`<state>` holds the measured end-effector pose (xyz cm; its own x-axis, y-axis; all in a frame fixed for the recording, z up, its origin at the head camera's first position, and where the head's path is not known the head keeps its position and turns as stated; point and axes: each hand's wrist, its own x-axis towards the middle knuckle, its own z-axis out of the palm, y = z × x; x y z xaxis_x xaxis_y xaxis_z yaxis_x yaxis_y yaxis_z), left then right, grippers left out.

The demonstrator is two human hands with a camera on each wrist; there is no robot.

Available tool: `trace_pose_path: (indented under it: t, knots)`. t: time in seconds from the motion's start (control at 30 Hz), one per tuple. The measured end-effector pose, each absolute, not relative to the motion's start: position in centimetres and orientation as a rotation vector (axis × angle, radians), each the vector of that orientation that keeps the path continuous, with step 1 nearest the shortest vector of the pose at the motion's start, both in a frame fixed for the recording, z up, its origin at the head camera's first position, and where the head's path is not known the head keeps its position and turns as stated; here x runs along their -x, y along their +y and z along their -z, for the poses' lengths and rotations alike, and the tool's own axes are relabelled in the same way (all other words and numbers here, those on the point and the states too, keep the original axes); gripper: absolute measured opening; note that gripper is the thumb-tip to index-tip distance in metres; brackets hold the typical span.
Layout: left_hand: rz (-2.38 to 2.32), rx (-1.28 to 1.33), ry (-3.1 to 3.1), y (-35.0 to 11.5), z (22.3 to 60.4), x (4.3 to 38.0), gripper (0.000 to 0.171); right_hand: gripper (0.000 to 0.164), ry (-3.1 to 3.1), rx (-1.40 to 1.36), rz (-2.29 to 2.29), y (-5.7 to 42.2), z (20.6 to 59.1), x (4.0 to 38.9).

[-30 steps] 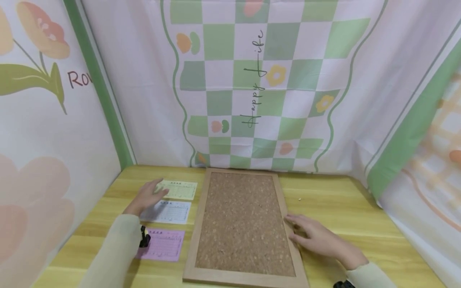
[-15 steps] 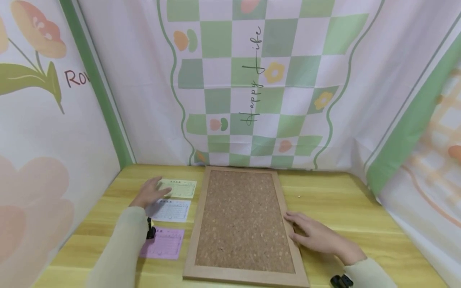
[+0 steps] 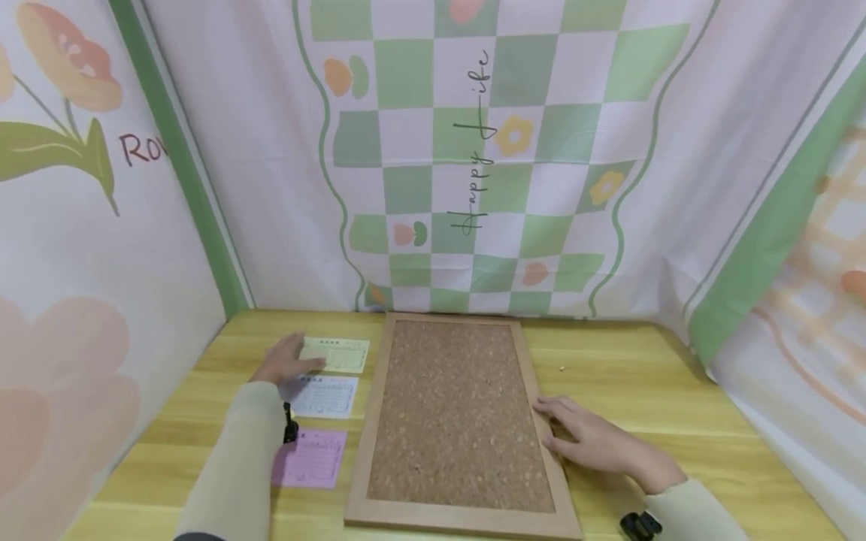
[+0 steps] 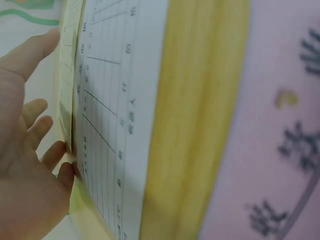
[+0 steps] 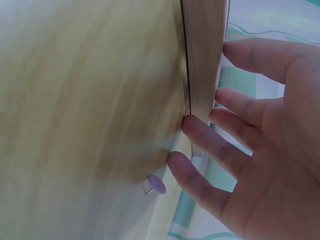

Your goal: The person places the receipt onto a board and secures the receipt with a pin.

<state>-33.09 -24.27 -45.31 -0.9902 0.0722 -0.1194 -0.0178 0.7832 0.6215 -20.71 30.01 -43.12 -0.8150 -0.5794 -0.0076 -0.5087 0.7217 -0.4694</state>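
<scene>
My left hand (image 3: 287,361) lies over the left end of a pale yellow printed slip (image 3: 346,355), its fingers apart and the thumb reaching across the paper. Below it on the table are a white slip (image 3: 330,397) and a pink slip (image 3: 314,460); the left wrist and sleeve cover part of their left sides. To the right lies a corkboard (image 3: 460,421) with a wooden frame. My right hand (image 3: 598,443) touches the frame's right side with loosely extended fingertips, as the right wrist view shows the wooden frame edge (image 5: 202,60) against them.
A thumbtack (image 5: 157,184) with a purple head rests on the wood-grain table (image 3: 629,376), right of the board. Patterned curtains (image 3: 473,150) enclose the table at the back and sides.
My left hand has shifted slightly right, with the thumb further over the yellow slip. The right hand stays at the frame's edge.
</scene>
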Motion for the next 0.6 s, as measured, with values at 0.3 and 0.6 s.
trace_pose_path:
  t: [0.3, 0.6]
  knots:
    - [-0.972, 0.037, 2.786, -24.79, 45.84, 33.81, 0.102, 0.060, 2.731, 0.905, 0.729, 30.01, 42.92, 20.87]
    - [-0.871, 0.024, 2.851, -24.53, 45.81, 33.72, 0.086, 0.058, 2.737, 0.948, 0.727, 30.01, 42.85, 20.82]
